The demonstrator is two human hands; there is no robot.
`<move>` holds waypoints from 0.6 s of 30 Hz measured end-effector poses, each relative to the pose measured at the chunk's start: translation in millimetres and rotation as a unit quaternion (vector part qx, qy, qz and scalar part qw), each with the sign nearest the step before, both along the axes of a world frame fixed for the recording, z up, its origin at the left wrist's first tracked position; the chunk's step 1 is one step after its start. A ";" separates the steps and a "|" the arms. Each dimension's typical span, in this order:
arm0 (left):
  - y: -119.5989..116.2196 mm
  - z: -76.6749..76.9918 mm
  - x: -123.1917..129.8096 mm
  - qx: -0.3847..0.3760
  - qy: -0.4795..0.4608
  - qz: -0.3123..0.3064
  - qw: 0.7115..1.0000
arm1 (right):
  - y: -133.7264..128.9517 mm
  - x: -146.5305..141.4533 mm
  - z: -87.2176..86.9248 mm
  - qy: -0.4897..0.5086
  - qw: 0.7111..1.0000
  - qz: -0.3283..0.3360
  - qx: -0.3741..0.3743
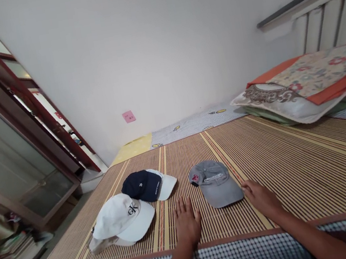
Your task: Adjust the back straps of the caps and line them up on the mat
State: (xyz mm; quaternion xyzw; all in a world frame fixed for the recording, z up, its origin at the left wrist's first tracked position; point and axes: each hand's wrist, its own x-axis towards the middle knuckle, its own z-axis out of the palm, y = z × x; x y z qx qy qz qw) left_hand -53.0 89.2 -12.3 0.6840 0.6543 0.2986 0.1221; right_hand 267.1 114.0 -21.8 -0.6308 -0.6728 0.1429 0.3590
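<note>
Toward the near left corner of the mat sits a white cap; something pale shows under it, perhaps another cap. Just beyond, nearer the mat's left edge than its right, a navy cap lies against a white brim; catching one could drag the other along. Your left hand rests palm down with fingers spread, close to that brim, so a careless sweep sideways could knock it. Right of it, well in from the near edge, lies the grey cap. Your right hand has curled fingers at its brim corner; you may be pinching it, but I cannot tell. A weak, one-corner hold could let the cap twist or slip.
</note>
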 end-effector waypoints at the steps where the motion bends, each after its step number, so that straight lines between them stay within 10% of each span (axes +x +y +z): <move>1: -0.4 -0.5 0.1 0.004 -0.003 -0.001 1.000 | 0.4 -1.9 1.1 -0.017 1.000 -0.004 -0.004; 18: 44.4 9.0 17.7 0.004 -0.144 0.071 0.987 | 54.2 -24.4 20.3 -0.103 0.982 -0.131 -0.084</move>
